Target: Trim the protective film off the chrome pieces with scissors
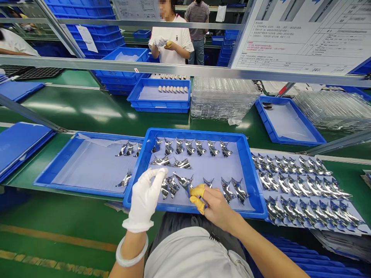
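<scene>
Seven curved, mirror-bright metal pieces lay in a row along the back of the middle tray in the head view, with two more just in front of them and a looser row nearer the wearer. The tray was blue, lined with pale paper, and rested on the green tabletop.

The left hand, in a white glove, was raised over the tray's left side, its fingers narrow and their tips bunched together; I could not tell whether anything was between them. The right hand was over the front of the tray, with yellow covers on two curled fingers. A tilted metal piece lay right by those fingertips, beside a small dark-blue bit; whether the fingers gripped either one, I could not tell.

The left tray held a few similar pieces along its right side, partly hidden by the middle tray. To the right, a white sheet carried three close rows of them. Farther back stood a stack of clear plastic trays, and beyond it a co-worker in a white shirt held both hands close together.
</scene>
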`<state>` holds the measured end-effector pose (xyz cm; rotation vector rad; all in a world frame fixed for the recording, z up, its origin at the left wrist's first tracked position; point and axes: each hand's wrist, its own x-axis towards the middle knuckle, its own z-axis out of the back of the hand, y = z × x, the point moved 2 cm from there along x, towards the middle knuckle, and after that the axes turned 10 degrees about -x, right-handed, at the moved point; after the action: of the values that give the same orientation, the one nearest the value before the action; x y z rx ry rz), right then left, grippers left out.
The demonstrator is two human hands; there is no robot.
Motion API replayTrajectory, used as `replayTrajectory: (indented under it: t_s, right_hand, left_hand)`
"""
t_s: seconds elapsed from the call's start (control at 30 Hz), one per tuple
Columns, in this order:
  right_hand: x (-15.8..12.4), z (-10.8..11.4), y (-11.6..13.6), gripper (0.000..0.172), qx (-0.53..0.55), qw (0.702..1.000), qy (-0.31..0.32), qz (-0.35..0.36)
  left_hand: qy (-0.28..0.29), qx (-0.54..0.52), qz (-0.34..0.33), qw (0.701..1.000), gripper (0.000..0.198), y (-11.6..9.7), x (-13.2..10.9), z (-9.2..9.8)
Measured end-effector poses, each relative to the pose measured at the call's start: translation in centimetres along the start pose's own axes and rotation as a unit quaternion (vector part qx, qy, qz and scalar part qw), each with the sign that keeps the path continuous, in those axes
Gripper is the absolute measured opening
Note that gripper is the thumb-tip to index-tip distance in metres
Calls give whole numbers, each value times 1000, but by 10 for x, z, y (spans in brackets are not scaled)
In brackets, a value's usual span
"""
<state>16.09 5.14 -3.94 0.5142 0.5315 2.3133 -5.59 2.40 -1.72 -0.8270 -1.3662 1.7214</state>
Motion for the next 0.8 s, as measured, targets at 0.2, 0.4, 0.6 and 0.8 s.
replayTrajectory:
  t_s: [0.2, 0.4, 0.6, 0.8]
  right_hand:
    - [17, -25, -71, 16, -167, 964, 140, -154]
    - [30, -40, -109, 19, -269, 911, 195, -244]
    - [30, -46, -79, 16, -261, 907, 209, -255]
    - [26, -49, -41, 31, -170, 936, 206, -231]
  left_hand:
    - [6, 108, 51, 993, 51, 25, 23, 29]
    - [73, 263, 61, 960, 44, 62, 48, 30]
    - [178, 437, 60, 880, 31, 106, 64, -4]
    - [221, 524, 34, 822, 34, 124, 68, -10]
